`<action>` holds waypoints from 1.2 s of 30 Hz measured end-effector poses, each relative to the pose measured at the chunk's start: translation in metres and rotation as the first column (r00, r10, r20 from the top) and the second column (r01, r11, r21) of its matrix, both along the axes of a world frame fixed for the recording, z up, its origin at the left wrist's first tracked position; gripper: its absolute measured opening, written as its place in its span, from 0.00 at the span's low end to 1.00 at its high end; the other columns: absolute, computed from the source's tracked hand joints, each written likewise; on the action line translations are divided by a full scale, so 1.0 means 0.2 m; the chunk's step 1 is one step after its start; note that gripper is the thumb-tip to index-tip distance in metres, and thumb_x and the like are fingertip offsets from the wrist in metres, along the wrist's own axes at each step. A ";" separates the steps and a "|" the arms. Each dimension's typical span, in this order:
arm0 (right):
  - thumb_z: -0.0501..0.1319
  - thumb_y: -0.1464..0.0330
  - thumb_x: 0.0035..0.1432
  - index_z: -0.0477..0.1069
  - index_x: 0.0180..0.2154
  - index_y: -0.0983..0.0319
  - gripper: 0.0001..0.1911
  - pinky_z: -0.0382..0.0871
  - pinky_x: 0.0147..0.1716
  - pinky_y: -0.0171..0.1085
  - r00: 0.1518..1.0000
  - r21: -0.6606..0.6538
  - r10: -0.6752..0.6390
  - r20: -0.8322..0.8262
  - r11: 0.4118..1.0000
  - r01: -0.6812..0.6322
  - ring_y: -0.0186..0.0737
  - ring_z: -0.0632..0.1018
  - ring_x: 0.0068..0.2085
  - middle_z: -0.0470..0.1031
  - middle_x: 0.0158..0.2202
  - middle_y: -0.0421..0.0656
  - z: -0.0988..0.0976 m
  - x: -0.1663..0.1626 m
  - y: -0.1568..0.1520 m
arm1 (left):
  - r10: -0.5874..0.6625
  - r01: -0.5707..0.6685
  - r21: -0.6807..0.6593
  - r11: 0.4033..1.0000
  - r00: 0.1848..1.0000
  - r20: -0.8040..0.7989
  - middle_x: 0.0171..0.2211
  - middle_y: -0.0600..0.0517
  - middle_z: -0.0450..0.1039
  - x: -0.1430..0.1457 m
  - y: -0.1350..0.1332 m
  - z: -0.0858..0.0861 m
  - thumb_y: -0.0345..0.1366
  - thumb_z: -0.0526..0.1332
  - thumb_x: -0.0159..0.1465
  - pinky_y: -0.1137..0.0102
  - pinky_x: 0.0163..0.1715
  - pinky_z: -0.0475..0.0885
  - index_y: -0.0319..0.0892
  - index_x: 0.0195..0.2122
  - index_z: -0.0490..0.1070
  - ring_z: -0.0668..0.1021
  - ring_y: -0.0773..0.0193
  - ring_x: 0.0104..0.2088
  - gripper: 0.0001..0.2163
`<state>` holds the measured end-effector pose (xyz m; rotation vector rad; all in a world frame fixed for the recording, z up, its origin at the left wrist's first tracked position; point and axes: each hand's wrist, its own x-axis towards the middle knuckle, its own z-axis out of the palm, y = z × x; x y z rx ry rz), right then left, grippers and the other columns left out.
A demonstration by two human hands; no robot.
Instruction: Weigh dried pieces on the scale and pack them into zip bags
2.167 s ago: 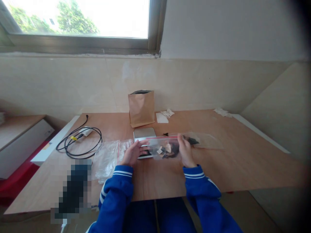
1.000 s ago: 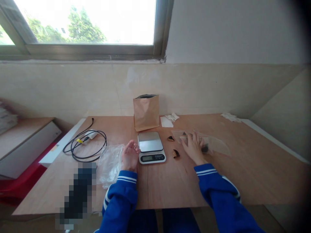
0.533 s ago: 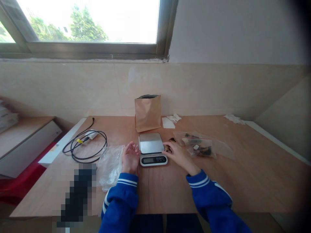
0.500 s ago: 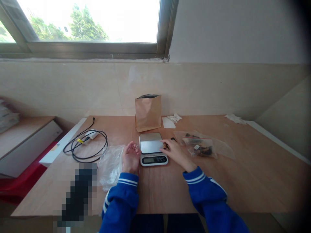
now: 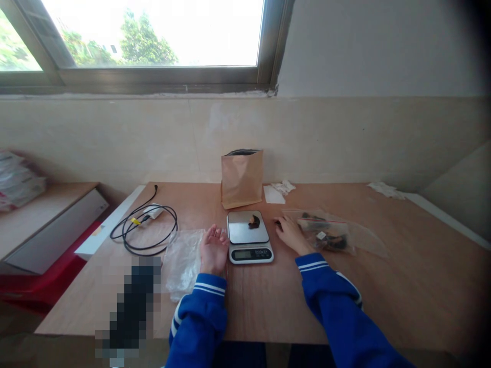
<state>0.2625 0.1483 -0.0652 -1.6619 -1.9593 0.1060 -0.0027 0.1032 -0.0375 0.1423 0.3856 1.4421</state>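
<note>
A digital kitchen scale [image 5: 251, 254] stands in the middle of the table, its metal plate bearing one small dark-and-tan dried piece [image 5: 253, 222]. Just right of the plate, my right hand [image 5: 292, 234] rests low on the table, fingertips closed round a small dark piece [image 5: 277, 222] mostly hidden by them. My left hand [image 5: 215, 250] lies palm up at the scale's left side, fingers loosely curled with nothing in them. Under and beside it are clear plastic bags [image 5: 184, 260]. Clear zip bags holding dark dried pieces [image 5: 333, 240] lie right of my right hand.
Behind the scale stands an open brown paper pouch [image 5: 242, 179]. White paper [image 5: 274, 194] and a crumpled tissue [image 5: 284, 187] lie beside it. A coiled black cable [image 5: 143, 250] with a white adapter [image 5: 153, 210] is at left, above a blurred dark object [image 5: 132, 301].
My right hand has let go of the dried piece on the scale plate and moved right, down to the table beside the scale. My left hand stays put. The view has shifted slightly.
</note>
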 end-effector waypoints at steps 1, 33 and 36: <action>0.52 0.78 0.56 0.72 0.45 0.67 0.16 0.67 0.51 0.46 1.000 -0.025 0.024 -0.003 0.999 -0.024 0.48 0.74 0.49 0.75 0.44 0.53 -0.01 0.03 -0.01 | 0.002 -0.002 -0.004 1.000 1.000 0.004 0.24 0.55 0.62 0.00 0.00 0.00 0.33 0.59 0.59 0.75 0.22 0.59 0.41 0.31 0.69 0.64 0.72 0.22 0.02; 0.44 0.65 0.68 0.70 0.47 0.68 0.20 0.50 0.62 0.56 0.879 0.264 0.374 0.296 0.852 -0.452 0.50 0.67 0.57 0.72 0.49 0.52 0.85 -0.50 0.49 | 0.069 -0.068 -0.013 0.998 0.997 0.033 0.23 0.55 0.62 -0.01 0.00 -0.01 0.32 0.57 0.61 0.75 0.23 0.60 0.41 0.30 0.69 0.65 0.72 0.22 0.04; 0.43 0.67 0.68 0.71 0.45 0.66 0.19 0.55 0.60 0.53 0.852 0.213 0.412 0.322 0.846 -0.489 0.47 0.71 0.53 0.74 0.45 0.51 0.76 -0.49 0.41 | 0.058 -0.058 -0.009 0.998 0.998 0.015 0.23 0.56 0.62 -0.01 0.00 -0.01 0.32 0.57 0.61 0.75 0.23 0.60 0.41 0.30 0.68 0.65 0.72 0.22 0.03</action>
